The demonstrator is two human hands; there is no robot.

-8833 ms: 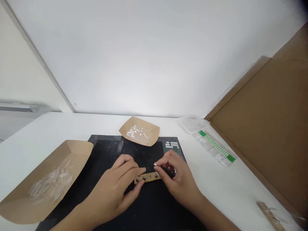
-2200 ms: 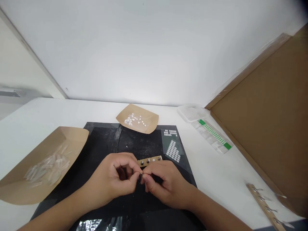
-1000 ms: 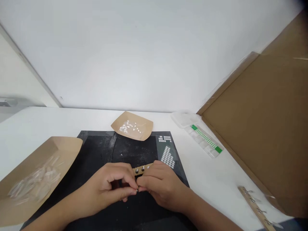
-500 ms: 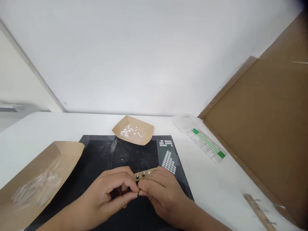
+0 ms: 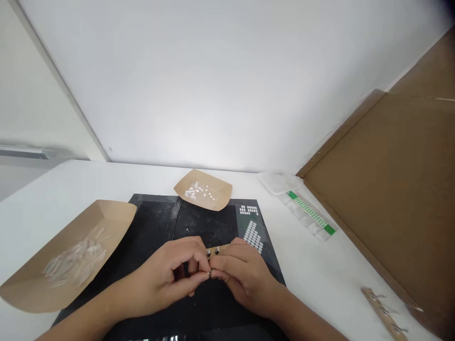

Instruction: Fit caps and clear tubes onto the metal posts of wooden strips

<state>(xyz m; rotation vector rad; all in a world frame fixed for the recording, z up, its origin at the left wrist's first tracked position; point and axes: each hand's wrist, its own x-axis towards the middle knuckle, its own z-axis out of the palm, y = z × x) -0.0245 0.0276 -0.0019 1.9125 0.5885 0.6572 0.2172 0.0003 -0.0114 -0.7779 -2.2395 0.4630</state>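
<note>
My left hand (image 5: 170, 277) is closed, with thumb and index finger pinched at a tiny dark piece (image 5: 209, 273) too small to name. Its fingertips meet those of my right hand (image 5: 247, 270) just there. Curled around a narrow brown strip (image 5: 213, 251), my right hand covers most of it. A couple of round, shiny dark studs show on the bit of strip left in sight. Both hands are over a black mat (image 5: 152, 222).
A large brown paper tray (image 5: 117, 213) at left holds clear slivers; a smaller tray (image 5: 222, 194) behind holds white bits. White oval stickers (image 5: 253, 234) lie on the mat's right. Farther right are a green-and-clear case (image 5: 311, 215), a wooden strip with metal fittings (image 5: 384, 312) and cardboard (image 5: 384, 199).
The camera view has shifted, so the trays and mat appear farther right. Both hands keep their pinch, and less of the brown strip shows between them.
</note>
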